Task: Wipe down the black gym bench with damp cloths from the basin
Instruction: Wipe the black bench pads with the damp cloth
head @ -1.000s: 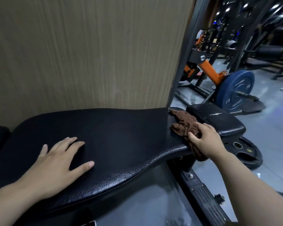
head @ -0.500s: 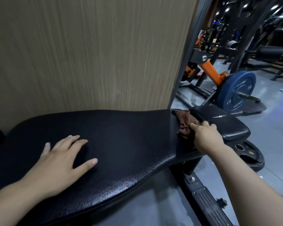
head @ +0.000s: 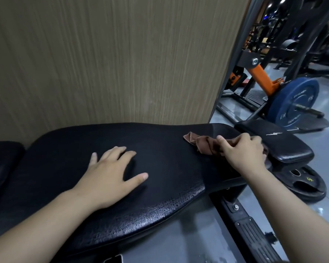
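The black gym bench (head: 160, 154) stretches across the middle of the view, its padded top cracked along the near edge. My left hand (head: 110, 173) lies flat on the pad with fingers spread and holds nothing. My right hand (head: 241, 150) presses a crumpled brown cloth (head: 199, 143) onto the right end of the pad, fingers curled over it. Part of the cloth is hidden under that hand. No basin is in view.
A wood-grain wall panel (head: 112, 63) rises right behind the bench. A smaller black seat pad (head: 285, 143) adjoins the right end. A black weight plate (head: 304, 185) lies on the floor below it. A blue plate (head: 294, 103) on an orange-armed machine stands further right.
My right hand has carried the cloth from the bench's right near edge up onto the top of the pad and leftward. My left hand stayed flat on the pad.
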{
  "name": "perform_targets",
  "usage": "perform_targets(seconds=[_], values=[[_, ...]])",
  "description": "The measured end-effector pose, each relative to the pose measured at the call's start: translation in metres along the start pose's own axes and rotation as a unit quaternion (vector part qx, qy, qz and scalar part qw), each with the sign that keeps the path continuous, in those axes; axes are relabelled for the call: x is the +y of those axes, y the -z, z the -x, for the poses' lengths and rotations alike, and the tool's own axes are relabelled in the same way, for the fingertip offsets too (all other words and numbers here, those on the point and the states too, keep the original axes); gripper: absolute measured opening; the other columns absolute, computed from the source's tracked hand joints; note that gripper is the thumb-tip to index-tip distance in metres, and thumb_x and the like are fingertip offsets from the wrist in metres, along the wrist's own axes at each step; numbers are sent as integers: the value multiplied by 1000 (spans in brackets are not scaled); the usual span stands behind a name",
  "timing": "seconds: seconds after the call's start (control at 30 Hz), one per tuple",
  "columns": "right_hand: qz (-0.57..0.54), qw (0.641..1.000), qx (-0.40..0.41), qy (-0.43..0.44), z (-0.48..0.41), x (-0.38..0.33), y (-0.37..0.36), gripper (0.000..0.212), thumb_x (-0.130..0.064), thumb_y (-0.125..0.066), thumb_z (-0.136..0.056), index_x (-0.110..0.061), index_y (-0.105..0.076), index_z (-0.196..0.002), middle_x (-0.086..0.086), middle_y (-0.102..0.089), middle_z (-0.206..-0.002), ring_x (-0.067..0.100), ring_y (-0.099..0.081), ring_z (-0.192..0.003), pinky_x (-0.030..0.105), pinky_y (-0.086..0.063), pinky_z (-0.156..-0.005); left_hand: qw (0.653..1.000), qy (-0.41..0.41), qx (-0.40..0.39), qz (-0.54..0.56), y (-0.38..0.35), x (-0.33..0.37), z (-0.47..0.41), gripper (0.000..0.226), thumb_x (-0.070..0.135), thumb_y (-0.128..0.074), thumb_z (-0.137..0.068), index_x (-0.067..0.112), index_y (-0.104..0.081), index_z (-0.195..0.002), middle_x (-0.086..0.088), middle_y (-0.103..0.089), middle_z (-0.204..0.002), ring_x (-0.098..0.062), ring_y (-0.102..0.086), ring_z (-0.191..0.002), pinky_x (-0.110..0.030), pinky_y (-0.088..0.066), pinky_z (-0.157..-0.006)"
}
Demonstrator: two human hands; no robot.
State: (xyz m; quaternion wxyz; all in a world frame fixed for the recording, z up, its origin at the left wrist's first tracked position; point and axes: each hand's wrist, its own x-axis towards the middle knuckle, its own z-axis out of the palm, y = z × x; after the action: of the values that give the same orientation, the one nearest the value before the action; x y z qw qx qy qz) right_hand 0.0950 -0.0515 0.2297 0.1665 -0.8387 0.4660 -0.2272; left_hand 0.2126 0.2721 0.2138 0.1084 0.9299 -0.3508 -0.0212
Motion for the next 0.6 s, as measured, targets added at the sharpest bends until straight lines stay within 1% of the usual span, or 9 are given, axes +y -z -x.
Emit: perform_targets(seconds=[0.03,0.1,0.17,0.27,0.33,0.4,0.5,0.57,0.6], values=[[13,999,-12,-44,3,-7,-1,85,-78,-55,-75,-8,-51,-123,21,-40,-139,42,-36,-133,61,-31,-107,1000,-3,1,2,0,6,-4,103,94,-8,-64,39,-24,-150,8,-20,-161,-14,-12,-150,-58,-12,-120],[26,994,-42,-101,6,-16,-6,108,-81,-58,-71,-3,-30,-140,25,-27,-150,44,-24,-140,64,-26,-109,1000,-11,-2,7,1,18,-13,96,91,-16,-70,38,-25,-150,6,-21,-161,-15,-12,-150,-59,-12,-119],[55,988,-83,-121,3,-17,-10,112,-80,-58,-72,-3,-25,-146,25,-25,-154,45,-20,-142,61,-23,-113,1000,-23,-2,13,1,30,-23,89,87,-25,-76,37,-25,-150,5,-22,-161,-16,-13,-150,-60,-11,-119],[54,991,-107,-65,-5,-14,-15,99,-74,-59,-73,-7,-39,-142,22,-39,-148,42,-33,-137,52,-31,-112,999,-34,4,27,2,43,-37,85,84,-32,-80,36,-26,-151,3,-22,-161,-17,-12,-150,-61,-9,-119],[4,992,-128,14,-10,-10,-10,82,-66,-63,-69,-16,-52,-133,11,-56,-136,33,-49,-127,41,-41,-102,999,-34,2,36,1,50,-47,85,83,-33,-82,35,-26,-151,2,-21,-162,-18,-12,-150,-62,-8,-119],[-32,980,-178,78,-10,-6,2,64,-55,-65,-69,-28,-58,-127,-1,-63,-127,24,-56,-119,37,-41,-100,998,-39,2,39,0,59,-57,84,83,-33,-82,34,-27,-151,2,-21,-162,-18,-12,-150,-62,-8,-118],[18,967,-206,148,-14,-1,11,54,-43,-63,-74,-42,-57,-127,-6,-49,-141,23,-38,-138,61,-18,-116,997,-56,4,46,-2,71,-67,84,83,-33,-82,34,-28,-150,2,-22,-161,-18,-11,-150,-63,-7,-118],[67,964,-187,178,-15,0,10,54,-38,-60,-78,-40,-55,-132,0,-34,-153,26,-20,-148,63,-8,-117,997,-67,-1,48,-4,76,-71,84,83,-33,-81,35,-28,-150,3,-22,-161,-17,-12,-150,-62,-7,-119],[66,961,-194,187,-14,-1,11,61,-44,-58,-75,-37,-52,-135,1,-29,-156,26,-18,-149,61,-8,-118,996,-71,-4,46,-5,76,-72,85,84,-33,-81,36,-28,-150,4,-22,-161,-16,-12,-150,-63,-7,-119]])
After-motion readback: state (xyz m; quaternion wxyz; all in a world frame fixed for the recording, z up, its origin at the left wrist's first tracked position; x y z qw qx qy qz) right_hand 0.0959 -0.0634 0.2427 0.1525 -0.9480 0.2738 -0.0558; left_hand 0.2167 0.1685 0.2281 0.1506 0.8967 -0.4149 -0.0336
